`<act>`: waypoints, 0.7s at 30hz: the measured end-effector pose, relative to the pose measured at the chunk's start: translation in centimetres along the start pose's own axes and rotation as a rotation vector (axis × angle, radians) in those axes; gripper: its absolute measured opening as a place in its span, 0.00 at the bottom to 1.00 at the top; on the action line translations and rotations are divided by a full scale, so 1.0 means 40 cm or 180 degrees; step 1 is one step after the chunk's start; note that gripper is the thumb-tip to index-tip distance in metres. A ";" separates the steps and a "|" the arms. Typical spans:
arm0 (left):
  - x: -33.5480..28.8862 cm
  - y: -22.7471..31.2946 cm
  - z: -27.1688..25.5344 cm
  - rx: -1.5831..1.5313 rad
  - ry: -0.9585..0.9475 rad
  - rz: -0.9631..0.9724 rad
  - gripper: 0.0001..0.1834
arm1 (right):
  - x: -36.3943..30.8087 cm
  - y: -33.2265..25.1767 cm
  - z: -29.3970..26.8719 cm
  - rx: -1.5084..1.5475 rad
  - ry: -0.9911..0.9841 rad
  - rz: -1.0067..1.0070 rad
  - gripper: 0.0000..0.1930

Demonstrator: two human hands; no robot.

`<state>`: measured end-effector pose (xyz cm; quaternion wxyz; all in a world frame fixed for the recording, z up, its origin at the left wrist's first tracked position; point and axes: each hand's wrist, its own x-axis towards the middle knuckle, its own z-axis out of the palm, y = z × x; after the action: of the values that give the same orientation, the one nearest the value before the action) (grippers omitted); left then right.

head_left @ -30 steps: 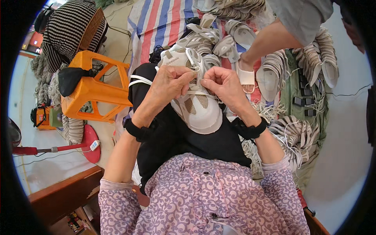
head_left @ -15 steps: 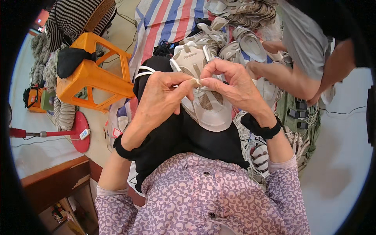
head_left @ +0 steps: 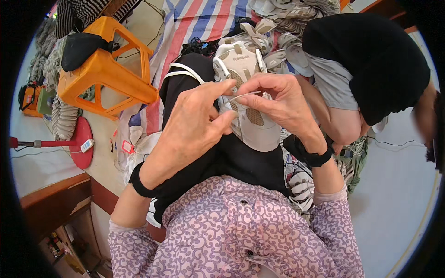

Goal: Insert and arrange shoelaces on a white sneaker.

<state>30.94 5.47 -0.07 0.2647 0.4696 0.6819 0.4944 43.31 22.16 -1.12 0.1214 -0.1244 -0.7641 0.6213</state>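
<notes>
A beige and white shoe upper (head_left: 265,135) with mesh panels lies across my black-trousered thighs, its toe pointing toward me. Above it, thumb and forefinger of my right hand (head_left: 289,103) pinch a thin whitish shoelace (head_left: 238,96), whose end curves out to the left. My left hand (head_left: 185,121) is close by, with thumb and forefinger spread apart and nothing gripped between them. Part of the upper's middle is hidden behind both hands. A loop of white lace (head_left: 187,69) rests over my left thigh.
On the left stand an orange plastic stool (head_left: 76,85) with a black cloth on it and a red round base (head_left: 83,150). Many shoe uppers (head_left: 296,14) are heaped ahead on a striped sheet (head_left: 185,28). Another person (head_left: 366,60) bends close on the right.
My left thumb and forefinger have come apart from their pinch at the lace, while my right hand keeps hold. The person on the right has bent forward into view.
</notes>
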 end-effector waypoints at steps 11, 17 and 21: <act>-0.002 -0.087 0.015 -0.1072 0.0235 -0.0902 0.13 | -0.028 0.059 0.035 -0.2207 0.0407 -0.1158 0.07; 0.001 -0.115 0.050 -0.0133 0.0230 -0.0525 0.16 | -0.058 0.077 0.051 -0.1870 0.0747 -0.0985 0.07; 0.003 -0.125 0.064 -0.0117 0.0154 -0.0633 0.16 | -0.072 0.081 0.061 -0.1147 0.1149 -0.0388 0.06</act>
<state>31.10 6.32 -5.63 0.3045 0.3825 0.7222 0.4893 45.31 19.59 -4.86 0.2688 -0.2066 -0.8344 0.4344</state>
